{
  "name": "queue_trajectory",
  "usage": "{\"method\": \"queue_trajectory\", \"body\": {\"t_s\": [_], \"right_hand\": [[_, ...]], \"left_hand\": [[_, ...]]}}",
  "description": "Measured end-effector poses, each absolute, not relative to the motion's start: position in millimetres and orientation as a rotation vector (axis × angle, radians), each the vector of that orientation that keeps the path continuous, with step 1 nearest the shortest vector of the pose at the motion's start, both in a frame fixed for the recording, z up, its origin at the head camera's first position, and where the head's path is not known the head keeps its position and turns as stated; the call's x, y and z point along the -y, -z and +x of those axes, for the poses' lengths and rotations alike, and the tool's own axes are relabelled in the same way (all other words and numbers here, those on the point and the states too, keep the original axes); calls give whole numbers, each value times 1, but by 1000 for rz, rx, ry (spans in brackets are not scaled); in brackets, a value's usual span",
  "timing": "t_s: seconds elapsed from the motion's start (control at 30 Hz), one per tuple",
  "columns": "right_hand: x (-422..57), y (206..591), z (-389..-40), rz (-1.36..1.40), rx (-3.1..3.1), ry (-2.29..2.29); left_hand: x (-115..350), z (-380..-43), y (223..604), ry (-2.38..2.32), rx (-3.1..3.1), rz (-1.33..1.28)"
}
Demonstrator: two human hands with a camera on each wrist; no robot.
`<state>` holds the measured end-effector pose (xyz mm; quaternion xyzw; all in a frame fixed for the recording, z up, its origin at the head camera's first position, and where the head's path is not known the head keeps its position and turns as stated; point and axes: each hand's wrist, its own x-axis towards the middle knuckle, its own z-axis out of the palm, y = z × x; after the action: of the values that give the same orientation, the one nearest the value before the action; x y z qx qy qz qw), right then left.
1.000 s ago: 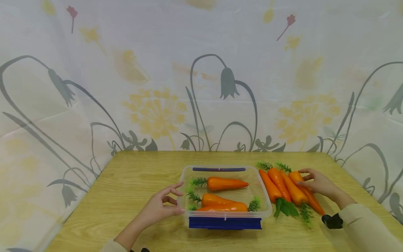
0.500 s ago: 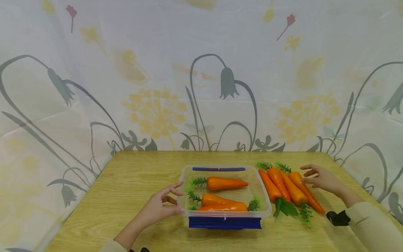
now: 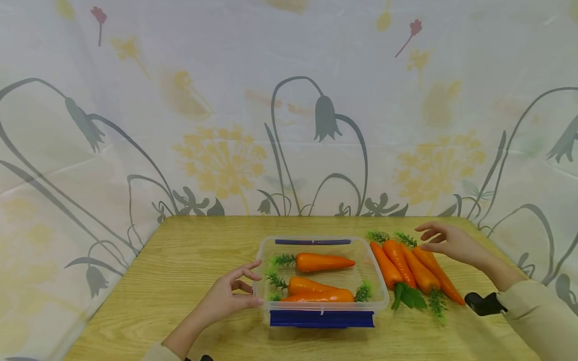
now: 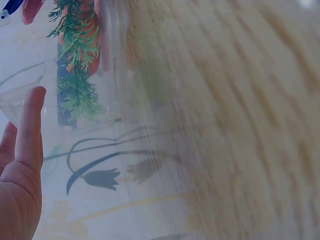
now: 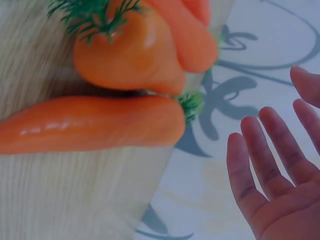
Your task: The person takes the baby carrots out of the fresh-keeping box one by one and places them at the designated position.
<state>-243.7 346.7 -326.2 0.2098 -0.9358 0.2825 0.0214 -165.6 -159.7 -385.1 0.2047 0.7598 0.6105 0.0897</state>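
Observation:
A clear plastic food box [image 3: 381,286] with dark blue latches stands on the table, and three orange carrots, among them a whole carrot [image 3: 322,262], lie inside it. At its left side my left hand [image 3: 228,296] rests with thumb and fingers spread along the rim; the left wrist view shows a fingertip [image 4: 36,95] at a box corner. Right of the box lie several loose carrots side by side, the outermost carrot [image 3: 440,278] nearest my right hand [image 3: 453,243]. That hand hovers above their far ends, fingers apart and holding nothing, as the right wrist view shows.
The wood-grain table [image 3: 198,245] ends at the back against a flower-printed curtain [image 3: 235,100]. Green leaves [image 3: 410,296] stick out at the near ends of the loose carrots, close to the box's right wall.
My right hand has come off the outermost carrot, lifting up and away toward the back. My left hand stays at the box, and the carrots look nearly unmoved.

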Motion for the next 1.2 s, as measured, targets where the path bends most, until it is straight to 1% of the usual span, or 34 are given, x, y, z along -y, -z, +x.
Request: {"method": "queue_trajectory", "body": {"t_s": [0.33, 0.53, 1.2], "right_hand": [[-319, 315, -238, 849, 2855, -886], [-299, 311, -232, 910, 2856, -907], [-257, 313, -226, 1115, 2844, -1072]], "left_hand": [[160, -166, 386, -1820, -2253, 621], [160, -165, 386, -1822, -2249, 618], [160, -165, 385, -1825, -2237, 627]]}}
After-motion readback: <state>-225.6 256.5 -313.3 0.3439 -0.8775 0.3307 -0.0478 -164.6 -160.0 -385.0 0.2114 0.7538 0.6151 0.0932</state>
